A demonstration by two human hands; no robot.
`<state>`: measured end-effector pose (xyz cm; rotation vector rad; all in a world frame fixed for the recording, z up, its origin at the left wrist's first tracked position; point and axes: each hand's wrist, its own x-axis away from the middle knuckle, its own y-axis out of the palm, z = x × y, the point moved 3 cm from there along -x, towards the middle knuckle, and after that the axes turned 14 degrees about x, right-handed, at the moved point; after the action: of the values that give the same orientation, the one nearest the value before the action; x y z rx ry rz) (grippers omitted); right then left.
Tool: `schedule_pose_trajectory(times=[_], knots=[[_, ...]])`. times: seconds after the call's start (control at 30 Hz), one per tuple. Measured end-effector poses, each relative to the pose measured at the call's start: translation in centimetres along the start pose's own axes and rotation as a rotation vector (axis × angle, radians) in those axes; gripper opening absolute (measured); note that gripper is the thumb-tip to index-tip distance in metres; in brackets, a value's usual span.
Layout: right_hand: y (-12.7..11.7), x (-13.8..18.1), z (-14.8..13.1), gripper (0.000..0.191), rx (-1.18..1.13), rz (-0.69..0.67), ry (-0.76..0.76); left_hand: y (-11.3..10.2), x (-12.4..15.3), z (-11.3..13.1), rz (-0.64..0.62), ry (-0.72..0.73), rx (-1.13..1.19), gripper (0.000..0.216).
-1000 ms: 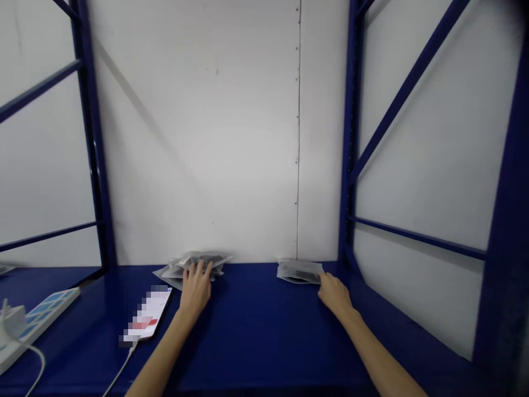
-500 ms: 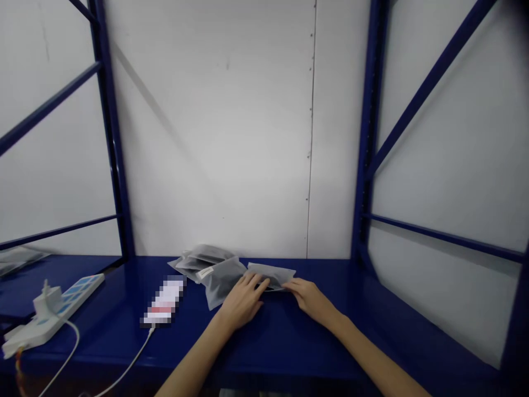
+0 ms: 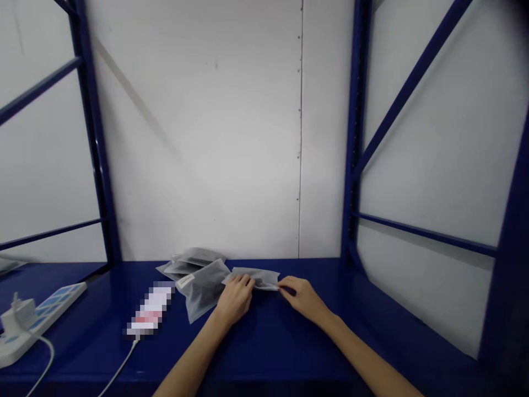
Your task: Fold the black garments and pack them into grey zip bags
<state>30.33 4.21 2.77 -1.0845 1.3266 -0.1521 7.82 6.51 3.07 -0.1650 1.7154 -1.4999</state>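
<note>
A frosted translucent plastic bag (image 3: 264,275) lies flat on the blue shelf, with something dark showing faintly inside. At its near left edge, my left hand (image 3: 237,296) has its fingers curled onto the plastic; the thumb is mostly hidden. My right hand (image 3: 303,296) pinches the near right corner between thumb and forefinger. Just left of my left hand rests another frosted bag (image 3: 204,289) with a white label, also dark inside. It overlaps a small pile of similar bags (image 3: 194,258) behind it.
A phone (image 3: 151,310), its screen blurred out, lies left on the blue shelf (image 3: 264,347) with a white cable attached. Farther left is a white power strip (image 3: 49,314) with a plugged-in charger (image 3: 19,315). Blue uprights (image 3: 351,138) and braces frame both sides; a white wall stands behind.
My left fingers, earlier stretched over the bag, are now curled at its near edge. My right fingers have closed on its corner. The whole view has shifted, moving the scene slightly left.
</note>
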Motion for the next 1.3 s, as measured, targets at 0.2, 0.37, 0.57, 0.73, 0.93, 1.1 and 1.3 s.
schedule_pose_trajectory(times=[0.2,0.37,0.57,0.73,0.93,1.1,1.3], knots=[[0.3,0.1,0.1,0.019,-0.031,0.029,0.007,-0.6,-0.7,2.0,0.031,0.124,0.027,0.019],[0.4,0.2,0.3,0.021,-0.001,0.102,-0.051,0.1,-2.3,3.8,0.102,0.217,0.151,0.014],[-0.1,0.1,-0.1,0.019,-0.033,0.078,-0.025,1.5,-3.9,4.2,0.16,0.208,0.232,0.013],[-0.1,0.1,-0.5,0.022,0.004,0.056,-0.07,0.9,-3.4,3.5,0.174,0.16,0.224,0.02],[-1.9,0.2,0.6,0.021,0.127,0.211,0.014,-1.1,-1.4,-0.8,0.203,0.012,0.102,0.026],[-2.7,0.2,0.6,0.024,0.208,0.206,0.044,-2.5,0.8,-4.3,0.239,-0.087,0.135,0.026],[-2.0,0.3,1.0,0.02,0.155,0.152,0.087,-2.5,1.7,-3.0,0.109,0.002,0.414,0.027]])
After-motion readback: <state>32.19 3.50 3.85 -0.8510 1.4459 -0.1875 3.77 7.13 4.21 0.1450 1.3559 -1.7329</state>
